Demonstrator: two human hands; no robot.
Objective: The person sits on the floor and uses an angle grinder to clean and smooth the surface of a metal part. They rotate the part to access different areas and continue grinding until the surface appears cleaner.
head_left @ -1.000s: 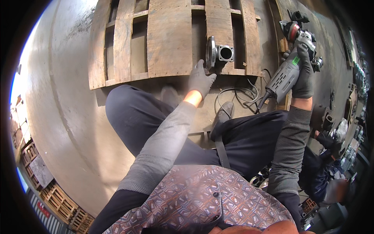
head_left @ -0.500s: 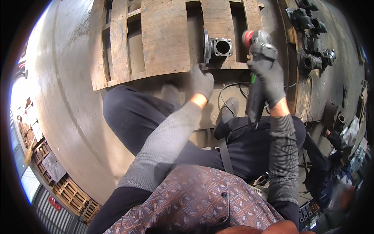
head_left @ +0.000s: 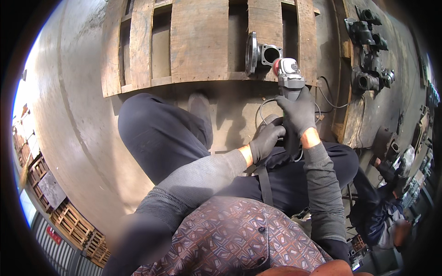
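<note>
An angle grinder [head_left: 291, 82] with a red disc points away from me over the near edge of a wooden pallet [head_left: 199, 41]. My right hand [head_left: 300, 109], in a dark glove, wraps round its body just behind the grey head. My left hand [head_left: 267, 139], gloved too, closes on the rear part of the grinder's black body. On the pallet sits a metal flanged casting [head_left: 271, 54] with a round bore and a wide flange on its left side. The disc is beside the casting's near right corner; whether they touch I cannot tell.
Several dark castings [head_left: 369, 59] stand on a wooden platform [head_left: 353, 112] to the right. A cable [head_left: 328, 90] loops on the floor between pallet and platform. Another person [head_left: 384, 214] is at the lower right. Stacked pallets [head_left: 76, 226] are far left.
My right hand has brought the grinder left and nearer to the casting. My left hand has left the pallet edge and taken hold of the grinder's rear. The casting appears slightly farther right.
</note>
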